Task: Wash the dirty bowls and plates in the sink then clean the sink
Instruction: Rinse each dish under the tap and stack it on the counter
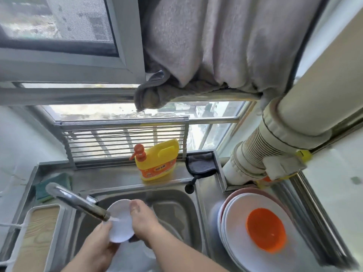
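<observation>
Small white bowl [120, 220]: held over the steel sink [176, 209], tilted, directly under the spout of the faucet [78, 201], with water running onto it. Left hand [102, 242] grips the bowl's near rim from below, fingers curled round it. Right hand [144, 220] grips the far-right rim, thumb laid over the edge. Beneath the hands, further white dishes [137, 252] lie in the sink basin; their number cannot be told.

Right of the sink, on the steel counter: a stack of white plates [241, 232], with a pinkish rim showing at the back, and an orange bowl [266, 229] sitting upright on top.

Behind the sink, on the ledge: a yellow detergent bottle [157, 160] with orange pump, standing upright; a dark cloth [200, 163] just beside it on the right; a green sponge [52, 186] at the far left, behind the faucet base.

Left of the sink: a white tray with a wooden surface [37, 236].

Against the window: a metal rack [125, 140]. Above it, grey towels [196, 52] hang over a rail
</observation>
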The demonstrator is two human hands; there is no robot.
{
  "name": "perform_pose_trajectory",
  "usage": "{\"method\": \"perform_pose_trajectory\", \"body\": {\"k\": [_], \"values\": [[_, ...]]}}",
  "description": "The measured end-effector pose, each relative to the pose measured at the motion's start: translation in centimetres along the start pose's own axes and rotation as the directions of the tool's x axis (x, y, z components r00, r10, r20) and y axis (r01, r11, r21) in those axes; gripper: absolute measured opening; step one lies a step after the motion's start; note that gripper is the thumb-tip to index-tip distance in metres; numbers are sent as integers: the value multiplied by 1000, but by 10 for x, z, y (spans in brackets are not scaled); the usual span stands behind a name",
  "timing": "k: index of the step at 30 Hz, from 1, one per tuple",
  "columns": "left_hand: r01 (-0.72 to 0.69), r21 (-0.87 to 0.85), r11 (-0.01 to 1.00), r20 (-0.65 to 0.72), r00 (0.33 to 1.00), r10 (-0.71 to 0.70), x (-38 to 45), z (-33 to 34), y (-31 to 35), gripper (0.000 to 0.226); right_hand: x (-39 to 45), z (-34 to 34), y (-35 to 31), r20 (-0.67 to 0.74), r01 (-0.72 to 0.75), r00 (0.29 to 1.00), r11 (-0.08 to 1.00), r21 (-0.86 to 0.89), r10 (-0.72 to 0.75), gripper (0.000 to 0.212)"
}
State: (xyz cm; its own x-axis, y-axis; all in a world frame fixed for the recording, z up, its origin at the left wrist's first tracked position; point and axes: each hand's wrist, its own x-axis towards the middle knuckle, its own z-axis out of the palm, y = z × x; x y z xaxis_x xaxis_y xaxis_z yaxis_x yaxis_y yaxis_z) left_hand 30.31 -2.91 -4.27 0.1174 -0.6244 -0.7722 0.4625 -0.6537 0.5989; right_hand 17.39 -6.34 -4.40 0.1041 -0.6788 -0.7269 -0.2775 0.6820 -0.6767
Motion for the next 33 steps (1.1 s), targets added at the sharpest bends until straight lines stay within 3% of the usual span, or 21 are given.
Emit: {"method": "perform_pose_trajectory", "body": {"k": [4, 9, 11, 15, 17, 20, 23, 26, 29, 32, 33], "values": [[96, -100, 990, -24, 995, -99, -2, 38, -9, 27, -10, -12, 27, -126, -30, 990, 979, 204, 57, 36], [196, 78, 978, 51, 978, -200, -1, 44, -3, 54, -12, -18, 54, -211, -54, 969, 945, 322, 128, 32], [215, 139, 967, -1, 976, -217, 4, 38, 1, 63, -14, -16, 55, -195, -88, 967, 936, 340, 162, 35], [155, 154, 976, -29, 988, -152, 9, 16, 14, 59, -18, 2, 37, -98, -137, 978, 925, 354, 182, 44], [96, 144, 985, 17, 995, -99, 14, -4, 16, 70, -13, 13, 25, -68, -138, 984, 941, 309, 166, 45], [36, 90, 995, 52, 998, -41, 18, -26, 16, 66, 2, 22, 13, -64, -31, 997, 993, 116, 39, 43], [148, -33, 988, 60, 987, -146, 13, -23, 15, 64, -9, 11, -7, 5, 88, 996, 987, -133, -88, 28], [216, -133, 967, 98, 974, -204, 13, -13, 11, 76, -15, -6, -13, 25, 162, 987, 952, -259, -162, 35], [176, -98, 979, 132, 978, -162, 15, -3, 5, 78, -15, -18, 3, -36, 147, 986, 956, -255, -162, 37], [97, -20, 995, 129, 987, -94, 22, 1, 2, 63, -14, -19, 28, -165, 71, 983, 994, -88, -85, 29], [71, -57, 996, 119, 991, -64, 22, -1, 0, 78, -14, -17, 36, -193, 41, 980, 999, -22, -44, 28]]}}
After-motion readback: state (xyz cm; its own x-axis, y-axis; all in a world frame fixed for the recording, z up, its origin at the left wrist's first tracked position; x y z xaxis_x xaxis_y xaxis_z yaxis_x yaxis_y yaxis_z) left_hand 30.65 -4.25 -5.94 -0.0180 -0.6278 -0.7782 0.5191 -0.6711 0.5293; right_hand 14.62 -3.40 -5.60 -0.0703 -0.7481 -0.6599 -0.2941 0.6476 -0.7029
